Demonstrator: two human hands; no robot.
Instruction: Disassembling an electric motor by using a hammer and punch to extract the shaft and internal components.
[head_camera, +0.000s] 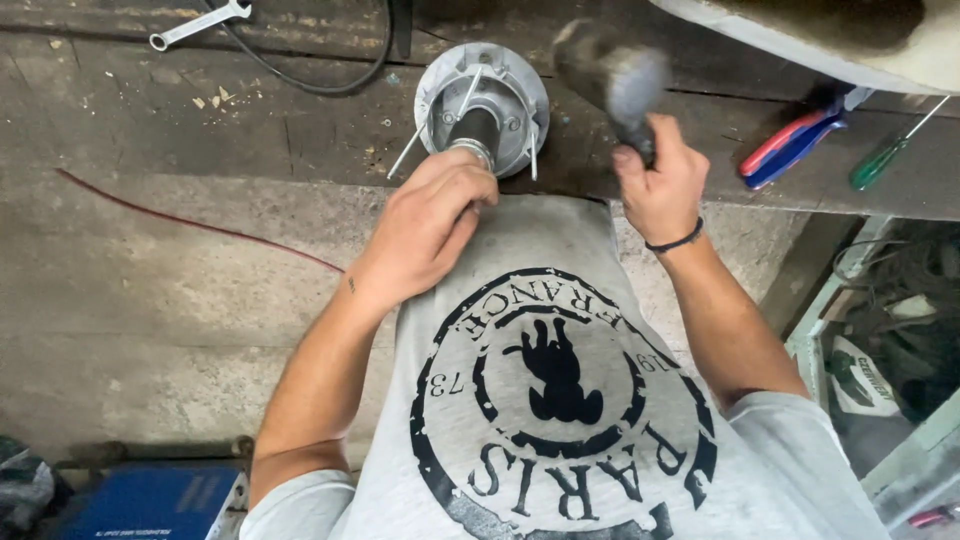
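Note:
A round grey metal housing (510, 85) with long thin bolts sticking out stands on the wooden workbench (200, 120). A dark cylinder with a bright ring (474, 135) rises from its middle. My left hand (430, 225) grips the lower end of that cylinder at the bench's front edge. My right hand (660, 185) is closed around the handle of a hammer (610, 75), whose blurred head hangs just right of the housing. A dark band circles my right wrist.
A spanner (200, 25) and a black cable (300, 75) lie at the back left of the bench. Red-and-blue-handled pliers (790, 145) and a green screwdriver (880, 160) lie at the right. A thin red wire (190, 220) crosses the concrete floor below; a blue box (150, 500) sits bottom left.

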